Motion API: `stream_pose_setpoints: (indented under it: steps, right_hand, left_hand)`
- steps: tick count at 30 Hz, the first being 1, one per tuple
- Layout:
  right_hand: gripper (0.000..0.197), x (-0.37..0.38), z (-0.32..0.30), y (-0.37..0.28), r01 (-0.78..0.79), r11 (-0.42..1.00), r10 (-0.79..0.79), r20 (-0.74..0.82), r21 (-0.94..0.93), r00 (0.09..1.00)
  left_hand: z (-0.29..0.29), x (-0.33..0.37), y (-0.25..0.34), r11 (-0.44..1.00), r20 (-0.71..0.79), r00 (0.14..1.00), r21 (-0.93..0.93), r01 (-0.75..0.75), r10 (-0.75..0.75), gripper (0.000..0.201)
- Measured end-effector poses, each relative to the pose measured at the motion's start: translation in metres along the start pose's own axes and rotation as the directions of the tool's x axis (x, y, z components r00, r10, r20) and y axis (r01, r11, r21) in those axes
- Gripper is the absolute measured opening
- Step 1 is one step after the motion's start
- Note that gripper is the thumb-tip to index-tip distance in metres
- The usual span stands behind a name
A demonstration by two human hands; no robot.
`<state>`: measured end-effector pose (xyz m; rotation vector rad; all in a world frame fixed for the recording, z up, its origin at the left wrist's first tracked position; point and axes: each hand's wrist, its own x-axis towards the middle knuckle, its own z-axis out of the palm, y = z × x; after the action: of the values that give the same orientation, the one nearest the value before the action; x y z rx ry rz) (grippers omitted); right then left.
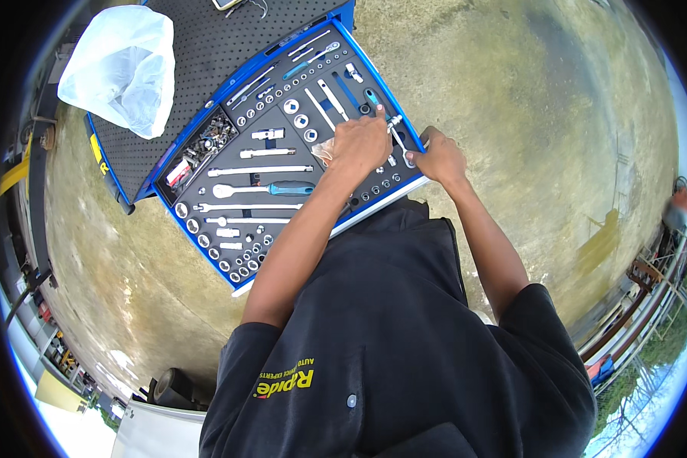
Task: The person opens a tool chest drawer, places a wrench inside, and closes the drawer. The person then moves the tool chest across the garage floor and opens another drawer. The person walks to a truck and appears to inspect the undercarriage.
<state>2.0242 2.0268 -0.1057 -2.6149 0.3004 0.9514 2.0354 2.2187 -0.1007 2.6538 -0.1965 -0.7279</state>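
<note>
A blue tool drawer [411, 127] stands pulled out before me, with wrenches, ratchets and sockets set in dark foam. Over its right part is my left hand [362, 143], palm down. Its index finger stretches toward a short teal-handled tool [371, 96]; contact is unclear. A small clear packet [322, 152] lies beside this hand, partly covered by it. At the drawer's right rim, my right hand [443, 158] is closed on the edge, its thumb inside near a silver ratchet-like tool [408, 159]. A large ratchet [263, 189] with a teal grip lies left of my left forearm.
Behind the drawer is a black perforated cabinet top [198, 42] with a white plastic bag [118, 69] on it. A compartment of loose small metal parts [212, 140] lies at the drawer's far left. Concrete floor [527, 99] surrounds the cabinet.
</note>
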Motion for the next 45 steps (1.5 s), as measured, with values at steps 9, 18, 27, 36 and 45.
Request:
stream_pose_setpoints:
  steps: [9,18,27,36,45]
  right_hand:
    - [0.052,-0.003,-0.01,-0.01,0.63,0.759,-0.636,-0.389,-0.164,0.666]
    - [0.051,0.079,-0.005,-0.066,0.255,0.951,-0.242,-0.093,0.173,0.966]
    - [0.049,0.051,-0.023,-0.093,0.479,0.86,-0.509,-0.244,-0.174,0.825]
    - [0.027,-0.083,-0.049,-0.129,0.971,0.24,-0.895,0.39,0.008,0.218]
    - [0.033,-0.149,-0.077,-0.131,0.999,-0.037,-0.953,0.302,-0.019,-0.03]
  left_hand:
    - [-0.034,-0.029,-0.032,0.971,0.084,0.996,-0.241,0.006,0.015,0.041]
    - [-0.02,-0.101,-0.041,0.887,0.085,0.996,-0.459,0.053,-0.016,0.042]
    - [-0.015,-0.14,-0.073,0.779,0.073,0.997,-0.625,0.05,-0.006,0.036]
    - [-0.055,-0.195,-0.086,0.82,-0.026,0.99,-0.559,-0.127,0.136,0.039]
    - [-0.092,-0.292,-0.072,0.892,-0.133,0.954,-0.34,-0.299,0.269,0.032]
